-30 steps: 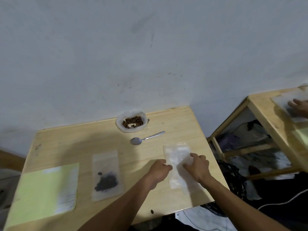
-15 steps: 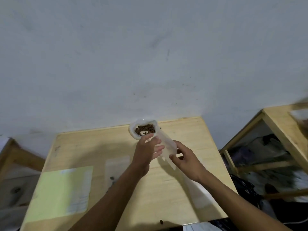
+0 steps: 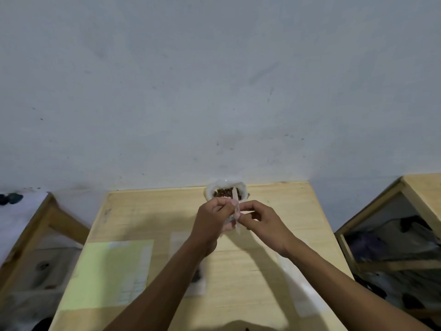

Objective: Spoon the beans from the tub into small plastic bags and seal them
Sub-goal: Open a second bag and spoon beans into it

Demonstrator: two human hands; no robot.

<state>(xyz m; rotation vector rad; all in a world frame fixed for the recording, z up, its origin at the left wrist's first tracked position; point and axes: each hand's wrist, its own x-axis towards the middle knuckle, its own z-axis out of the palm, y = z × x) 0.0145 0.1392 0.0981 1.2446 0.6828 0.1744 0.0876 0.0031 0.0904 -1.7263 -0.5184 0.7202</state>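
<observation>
Both hands lifted an empty bag (image 3: 235,212) off the tabletop (image 3: 274,247) | left hand (image 3: 214,217), right hand (image 3: 260,219) pinching it | tub (image 3: 225,191) at 12 o'clock | one filled bag (image 3: 195,275) at 7 o'clock | filling, sealing remained

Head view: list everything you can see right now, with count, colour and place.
Table: one, light wood, centre.
Tub: one, translucent white, far edge of the table, brown beans inside.
Small plastic bag: one, clear, held up between both hands in front of the tub.
Filled bag: one, clear with dark contents, flat on the table, partly hidden by the left forearm.
Paper sheet: one, light green, table's left side.
Side tables: two, wood, at the left and right edges.
Left hand: pinches the bag.
Right hand: pinches the bag.
</observation>
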